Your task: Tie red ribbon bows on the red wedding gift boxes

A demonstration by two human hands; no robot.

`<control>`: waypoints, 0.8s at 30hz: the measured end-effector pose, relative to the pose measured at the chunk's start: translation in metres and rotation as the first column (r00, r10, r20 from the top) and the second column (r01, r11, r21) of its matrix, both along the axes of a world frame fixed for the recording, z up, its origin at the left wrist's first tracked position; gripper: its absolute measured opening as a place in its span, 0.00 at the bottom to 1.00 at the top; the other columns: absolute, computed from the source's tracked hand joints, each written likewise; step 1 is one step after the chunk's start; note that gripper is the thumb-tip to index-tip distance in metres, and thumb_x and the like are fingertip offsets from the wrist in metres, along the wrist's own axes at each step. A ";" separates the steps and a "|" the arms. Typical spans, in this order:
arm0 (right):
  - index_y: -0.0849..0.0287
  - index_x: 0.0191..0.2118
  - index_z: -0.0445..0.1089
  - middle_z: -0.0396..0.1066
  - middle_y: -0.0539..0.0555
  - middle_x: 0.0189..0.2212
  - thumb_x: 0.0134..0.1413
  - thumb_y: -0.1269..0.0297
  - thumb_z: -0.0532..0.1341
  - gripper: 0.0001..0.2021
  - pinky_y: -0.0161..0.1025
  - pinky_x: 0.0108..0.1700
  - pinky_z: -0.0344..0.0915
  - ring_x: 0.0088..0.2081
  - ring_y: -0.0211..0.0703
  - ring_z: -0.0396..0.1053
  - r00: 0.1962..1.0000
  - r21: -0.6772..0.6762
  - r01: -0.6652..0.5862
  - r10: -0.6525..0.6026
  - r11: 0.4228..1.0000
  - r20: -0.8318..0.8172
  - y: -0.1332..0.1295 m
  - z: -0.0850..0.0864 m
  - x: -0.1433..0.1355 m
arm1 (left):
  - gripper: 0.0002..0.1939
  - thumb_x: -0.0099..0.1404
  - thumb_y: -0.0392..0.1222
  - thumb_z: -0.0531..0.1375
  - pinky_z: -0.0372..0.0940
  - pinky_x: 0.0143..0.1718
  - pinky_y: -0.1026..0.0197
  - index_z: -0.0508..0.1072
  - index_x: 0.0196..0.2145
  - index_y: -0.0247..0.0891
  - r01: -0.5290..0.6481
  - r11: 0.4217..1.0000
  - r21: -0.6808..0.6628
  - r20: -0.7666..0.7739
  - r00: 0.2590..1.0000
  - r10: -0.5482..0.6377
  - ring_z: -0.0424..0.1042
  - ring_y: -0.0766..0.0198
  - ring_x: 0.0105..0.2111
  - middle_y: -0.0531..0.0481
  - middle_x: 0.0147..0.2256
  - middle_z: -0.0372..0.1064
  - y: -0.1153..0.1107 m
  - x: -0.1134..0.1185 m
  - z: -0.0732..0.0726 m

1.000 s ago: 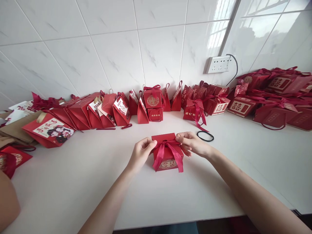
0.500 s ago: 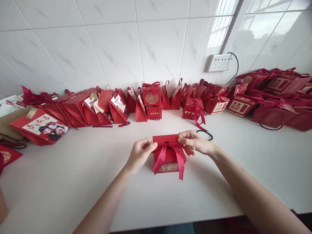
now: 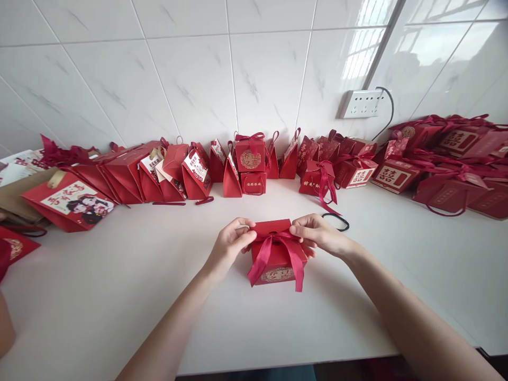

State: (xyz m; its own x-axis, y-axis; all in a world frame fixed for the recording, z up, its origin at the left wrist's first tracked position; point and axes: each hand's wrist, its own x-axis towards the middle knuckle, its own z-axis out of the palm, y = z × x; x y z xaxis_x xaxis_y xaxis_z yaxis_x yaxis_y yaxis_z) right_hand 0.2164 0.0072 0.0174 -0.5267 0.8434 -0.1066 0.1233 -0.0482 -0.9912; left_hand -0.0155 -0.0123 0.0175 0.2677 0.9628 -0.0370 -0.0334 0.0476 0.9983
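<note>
A small red gift box (image 3: 278, 259) with a gold round pattern on its front stands on the white table. Across its top lies a dark pink ribbon (image 3: 296, 264), tied in a bow with two tails hanging down the front. My left hand (image 3: 234, 241) pinches the bow's left loop between thumb and forefinger at the box's upper left corner. At the upper right corner, my right hand (image 3: 317, 235) pinches the right loop, its other fingers behind the box. A black elastic band (image 3: 337, 222) lies just behind my right hand.
Several red boxes (image 3: 129, 172) line the tiled wall at the left. A two-box stack (image 3: 251, 153) stands at the centre back, and more red boxes (image 3: 397, 174) are piled at the right. A white socket strip (image 3: 361, 104) with a black cable hangs on the wall.
The left hand's fingers have spread a little around the box's upper left corner. The right hand keeps its pinch. The view has shifted slightly.
</note>
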 end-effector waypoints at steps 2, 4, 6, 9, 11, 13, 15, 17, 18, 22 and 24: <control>0.60 0.19 0.57 0.57 0.44 0.09 0.49 0.46 0.63 0.24 0.30 0.17 0.49 0.12 0.31 0.58 1.000 -0.007 0.004 -0.004 1.000 0.002 0.000 0.000 0.000 | 0.14 0.56 0.50 0.60 0.50 0.23 0.68 0.65 0.34 0.38 -0.021 1.000 0.013 -0.028 0.999 0.021 0.51 0.72 0.20 0.60 0.19 0.50 0.000 0.001 0.000; 0.60 0.18 0.57 0.57 0.44 0.09 0.49 0.46 0.63 0.24 0.30 0.17 0.49 0.12 0.30 0.58 1.000 -0.011 0.007 -0.007 1.000 0.005 0.000 0.000 -0.001 | 0.14 0.57 0.51 0.60 0.51 0.23 0.68 0.62 0.32 0.39 -0.063 0.998 0.027 -0.073 0.995 0.065 0.52 0.72 0.20 0.60 0.20 0.52 -0.001 0.002 -0.001; 0.60 0.19 0.57 0.58 0.45 0.09 0.50 0.47 0.62 0.24 0.30 0.17 0.48 0.12 0.30 0.58 1.000 -0.008 0.008 -0.008 1.000 0.012 0.000 0.000 -0.001 | 0.17 0.58 0.52 0.60 0.53 0.24 0.68 0.57 0.28 0.39 -0.089 0.995 0.039 -0.106 0.990 0.093 0.54 0.72 0.20 0.60 0.20 0.53 -0.002 0.003 -0.002; 0.60 0.19 0.57 0.59 0.45 0.10 0.50 0.47 0.62 0.23 0.31 0.17 0.49 0.12 0.31 0.58 1.000 -0.006 0.012 -0.012 1.000 0.014 -0.001 0.000 -0.001 | 0.21 0.59 0.54 0.56 0.53 0.23 0.66 0.53 0.22 0.38 -0.056 0.997 0.054 -0.155 0.986 0.064 0.55 0.71 0.20 0.58 0.19 0.51 -0.002 0.003 -0.002; 0.60 0.19 0.57 0.59 0.45 0.09 0.50 0.47 0.62 0.23 0.31 0.17 0.49 0.12 0.31 0.58 1.000 -0.006 0.016 -0.016 1.000 0.009 -0.001 0.001 -0.002 | 0.23 0.60 0.54 0.55 0.51 0.23 0.66 0.52 0.18 0.38 -0.027 0.997 0.074 -0.204 0.978 0.041 0.53 0.71 0.20 0.57 0.18 0.49 -0.003 0.002 -0.001; 0.60 0.18 0.57 0.59 0.45 0.09 0.50 0.47 0.62 0.23 0.31 0.17 0.49 0.12 0.31 0.58 1.000 -0.007 0.016 -0.016 1.000 0.004 -0.001 0.001 -0.002 | 0.23 0.59 0.53 0.56 0.50 0.23 0.65 0.54 0.17 0.37 -0.019 0.996 0.092 -0.223 0.974 0.039 0.53 0.71 0.19 0.57 0.17 0.50 -0.003 0.001 0.001; 0.60 0.18 0.57 0.58 0.45 0.09 0.50 0.48 0.62 0.23 0.31 0.17 0.49 0.12 0.31 0.58 1.000 -0.011 0.019 -0.019 1.000 0.000 -0.001 0.001 -0.002 | 0.21 0.59 0.52 0.57 0.50 0.23 0.65 0.55 0.18 0.37 -0.012 0.995 0.100 -0.206 0.978 0.032 0.53 0.70 0.19 0.56 0.17 0.51 -0.003 0.000 0.002; 0.60 0.18 0.57 0.57 0.44 0.08 0.50 0.49 0.62 0.22 0.31 0.18 0.48 0.12 0.31 0.58 1.000 -0.021 0.021 -0.022 1.000 -0.013 0.000 0.001 -0.003 | 0.20 0.59 0.50 0.57 0.51 0.24 0.65 0.56 0.18 0.37 0.001 0.996 0.092 -0.178 0.984 0.015 0.54 0.70 0.20 0.56 0.17 0.51 -0.003 0.000 0.002; 0.60 0.18 0.57 0.55 0.44 0.08 0.50 0.50 0.62 0.22 0.31 0.18 0.49 0.12 0.32 0.58 0.999 -0.029 0.023 -0.023 0.999 -0.029 0.000 0.000 -0.003 | 0.19 0.59 0.50 0.56 0.52 0.24 0.65 0.56 0.18 0.38 0.009 0.996 0.084 -0.167 0.986 0.005 0.54 0.70 0.20 0.56 0.17 0.52 -0.003 0.000 0.002; 0.60 0.18 0.59 0.50 0.42 0.09 0.48 0.53 0.64 0.20 0.32 0.19 0.53 0.13 0.33 0.59 0.992 -0.068 0.032 -0.040 0.997 -0.119 0.002 -0.003 -0.004 | 0.18 0.59 0.49 0.55 0.53 0.26 0.64 0.57 0.18 0.38 0.025 0.997 0.068 -0.143 0.990 -0.015 0.55 0.69 0.21 0.56 0.19 0.54 -0.002 0.001 0.002; 0.60 0.18 0.59 0.49 0.42 0.10 0.47 0.53 0.64 0.19 0.32 0.19 0.53 0.13 0.32 0.57 0.986 -0.072 0.053 -0.064 0.996 -0.153 0.003 -0.006 -0.005 | 0.18 0.60 0.49 0.55 0.53 0.27 0.65 0.57 0.19 0.38 0.026 0.996 0.082 -0.139 0.990 -0.014 0.55 0.69 0.22 0.55 0.20 0.54 -0.002 0.002 0.002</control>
